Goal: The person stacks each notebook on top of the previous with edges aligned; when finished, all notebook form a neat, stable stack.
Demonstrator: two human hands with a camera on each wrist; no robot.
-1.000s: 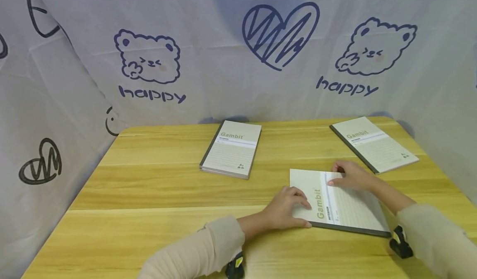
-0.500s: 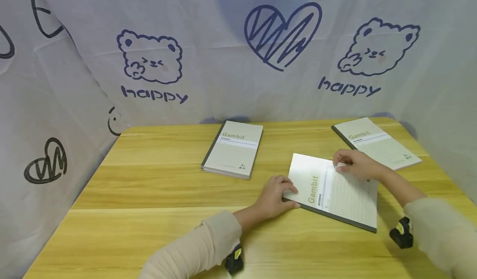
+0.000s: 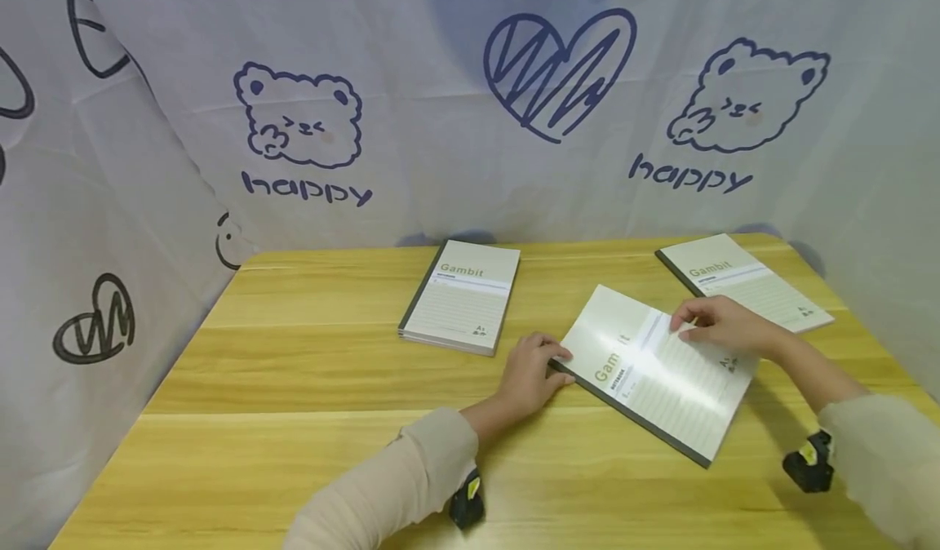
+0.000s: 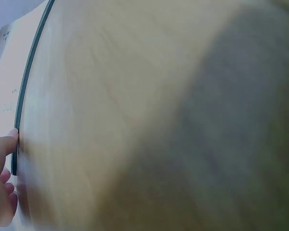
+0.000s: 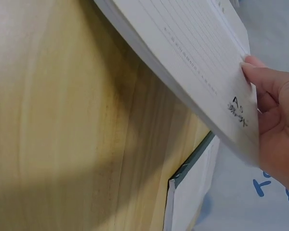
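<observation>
A cream notebook [image 3: 654, 370] marked "Gambit", with a dark spine, is held between both hands above the right part of the table. My left hand [image 3: 527, 374] pinches its left corner at the spine, with the thumb on the dark edge in the left wrist view. My right hand [image 3: 723, 327] grips the far long edge, thumb on the cover and fingers beneath. In the right wrist view the notebook [image 5: 197, 62] is tilted over the wood and casts a shadow there.
A neat stack of like notebooks [image 3: 463, 297] lies at the back middle of the wooden table [image 3: 294, 387]. Another notebook [image 3: 749, 281] lies at the back right, just behind my right hand. A white printed cloth [image 3: 426, 166] hangs behind the table.
The held notebook has risen off the table, shifted away from me and turned clockwise. Both hands have moved with it, the left one up and leftward. The other notebooks stay put.
</observation>
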